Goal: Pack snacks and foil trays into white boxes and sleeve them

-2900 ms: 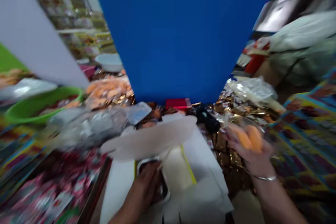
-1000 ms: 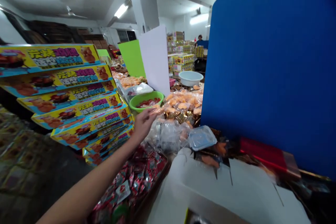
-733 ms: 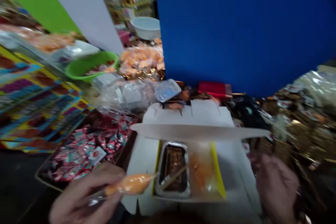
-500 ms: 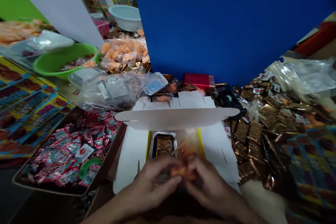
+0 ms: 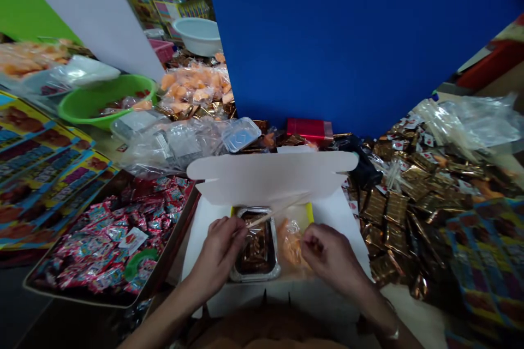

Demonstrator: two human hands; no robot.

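An open white cardboard box with its lid raised stands in front of me. In its left half sits a foil tray holding a brown-wrapped packet. An orange piece in clear wrapping lies beside the tray on the right. My left hand is closed in a pinch on the lower end of pale thin sticks, which slant over the tray towards the upper right. Close against the orange piece's right side, my right hand has curled fingers; what they hold, if anything, is hidden.
A carton of pink-and-blue sweets stands left, before yellow-and-blue printed boxes. Gold-wrapped packets are heaped right. Behind are a green basin, clear plastic trays, a red box and a blue panel.
The orange piece, between both hands before, now lies in the box's right half. My hands have moved apart, the left one with the sticks over the tray. The lid leans further back.
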